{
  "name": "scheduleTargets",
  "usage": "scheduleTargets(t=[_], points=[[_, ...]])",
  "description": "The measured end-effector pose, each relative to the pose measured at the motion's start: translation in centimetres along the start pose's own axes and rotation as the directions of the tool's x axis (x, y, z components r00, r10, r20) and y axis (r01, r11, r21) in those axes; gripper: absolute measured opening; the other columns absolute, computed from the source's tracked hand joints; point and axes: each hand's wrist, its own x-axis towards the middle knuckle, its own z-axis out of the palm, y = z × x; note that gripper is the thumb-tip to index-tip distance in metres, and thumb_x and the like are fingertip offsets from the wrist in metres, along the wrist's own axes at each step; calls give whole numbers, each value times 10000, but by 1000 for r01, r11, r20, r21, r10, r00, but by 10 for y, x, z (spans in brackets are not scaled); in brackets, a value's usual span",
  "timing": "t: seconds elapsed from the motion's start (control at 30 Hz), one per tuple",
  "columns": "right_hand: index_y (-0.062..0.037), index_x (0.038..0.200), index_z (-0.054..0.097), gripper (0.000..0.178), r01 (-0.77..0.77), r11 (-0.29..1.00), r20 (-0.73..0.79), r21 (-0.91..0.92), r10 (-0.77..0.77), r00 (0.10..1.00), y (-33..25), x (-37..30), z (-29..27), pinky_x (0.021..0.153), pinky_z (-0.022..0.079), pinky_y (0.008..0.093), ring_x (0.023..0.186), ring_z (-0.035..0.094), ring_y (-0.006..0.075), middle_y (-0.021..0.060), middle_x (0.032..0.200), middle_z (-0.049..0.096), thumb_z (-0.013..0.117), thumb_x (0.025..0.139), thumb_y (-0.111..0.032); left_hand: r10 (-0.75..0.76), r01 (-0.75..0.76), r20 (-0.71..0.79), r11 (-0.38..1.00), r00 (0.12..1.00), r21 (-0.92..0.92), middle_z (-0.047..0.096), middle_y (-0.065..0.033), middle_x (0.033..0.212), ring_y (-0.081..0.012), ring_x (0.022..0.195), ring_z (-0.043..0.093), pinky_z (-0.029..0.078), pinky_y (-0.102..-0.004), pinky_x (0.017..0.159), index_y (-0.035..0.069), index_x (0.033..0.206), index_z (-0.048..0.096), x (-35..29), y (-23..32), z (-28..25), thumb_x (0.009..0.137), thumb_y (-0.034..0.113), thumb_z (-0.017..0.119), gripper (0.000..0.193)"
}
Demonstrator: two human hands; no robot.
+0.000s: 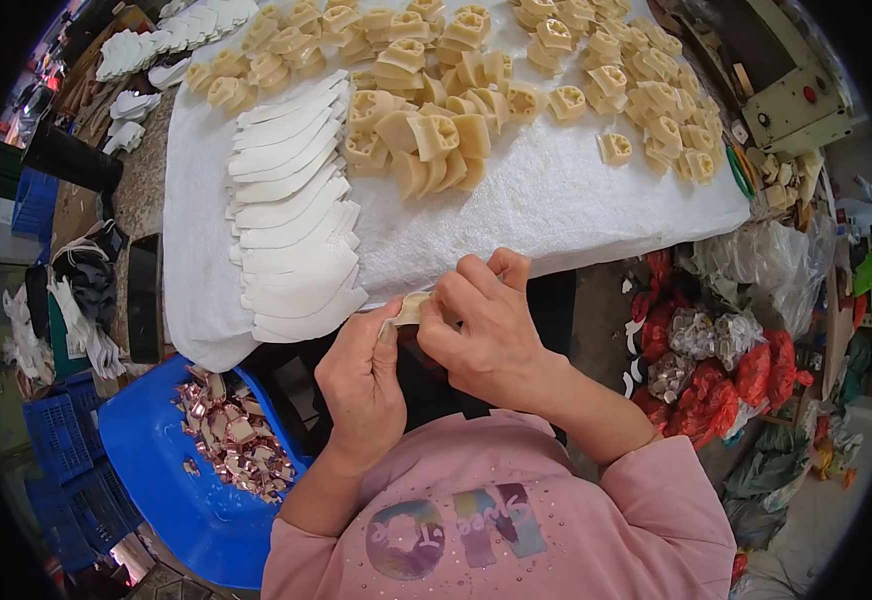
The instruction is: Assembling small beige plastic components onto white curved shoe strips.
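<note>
My left hand [364, 372] and my right hand [486, 322] meet in front of the near edge of the table. Between their fingertips they grip a small beige piece [411, 309], which looks like one of the moulded blocks on the table; the fingers cover most of it. Just beyond my left hand, a row of curved white cut pieces [291, 215] lies overlapped like shingles. Many beige moulded blocks [436, 135] with hollow, ribbed ends are heaped behind and to the right of that row, some of them stacked.
White woven sheeting [546, 232] covers the table. A blue plastic tub [186, 510] with shiny pinkish scraps stands at the lower left, near blue crates [66, 430]. Red plastic bags [716, 390] and clear plastic lie to the right. A pale machine [796, 110] stands at the far right.
</note>
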Motion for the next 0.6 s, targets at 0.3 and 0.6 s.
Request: scheduleTargets(t=[0.3, 0.6], points=[[-101, 853, 553, 254, -195, 881, 26, 430, 204, 979, 17, -15, 1, 752, 247, 373, 775, 471, 201, 33, 804, 478, 632, 653, 34, -72, 102, 96, 930, 993, -354, 571, -107, 1049, -169, 895, 564, 468, -273, 772, -3, 1138, 616, -6, -22, 1, 913, 120, 575, 260], [-83, 838, 548, 223, -310, 712, 187, 630, 249, 950, 14, -17, -5, 749, 294, 340, 776, 458, 230, 49, 769, 469, 607, 663, 42, 75, -64, 18, 936, 997, -346, 578, -73, 866, -160, 751, 550, 461, -270, 651, 11, 962, 654, -2, -19, 6, 842, 106, 665, 154]])
